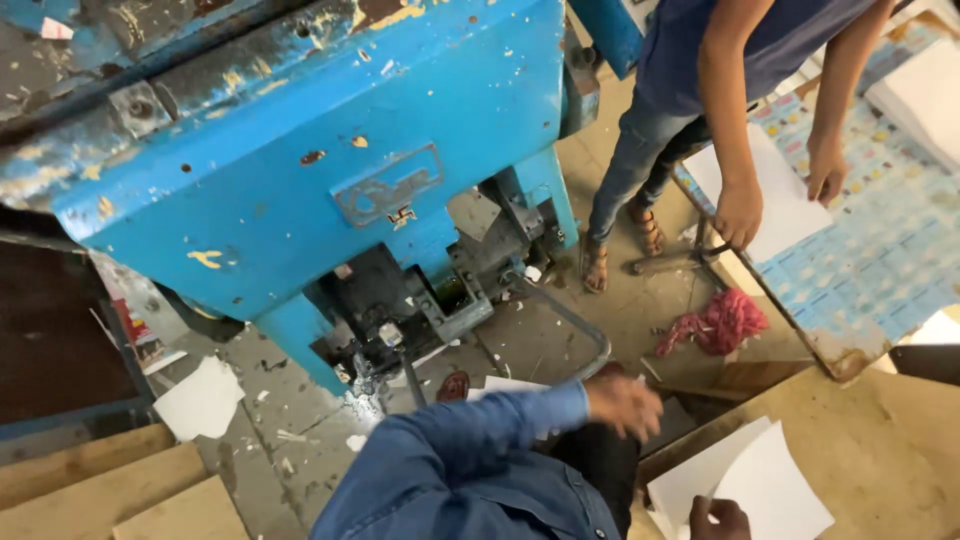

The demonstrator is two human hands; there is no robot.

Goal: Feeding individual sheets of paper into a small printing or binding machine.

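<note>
White paper sheets are what I have in hand: a small stack of blank, plain white leaves lying on a wooden board, to the right of the blue machine and nearer to me than it. Two sheets fan apart slightly, the upper one a clean rectangle skewed on the board. Its long axis runs diagonally, from the low corner near my wrist up and away toward the machine's right-hand side, with one corner pointing up to the far right. The surface looks flat and unmarked, with crisp edges.

My right hand sits at the near edge of the stack, fingers curled onto the paper; I see it pinching or pressing the lower edge, though the bottom of the view cuts off most of the hand.

My left hand, in a blue denim sleeve, hangs below the machine's front and is blurred; it looks loosely curled, but I cannot tell whether it holds anything.

Right of the machine another person stands in jeans and sandals, both hands resting on a white sheet on a patterned table. A red rag lies on the floor between that table and the machine. A loose scrap of paper lies on the floor below the machine's left side.
</note>
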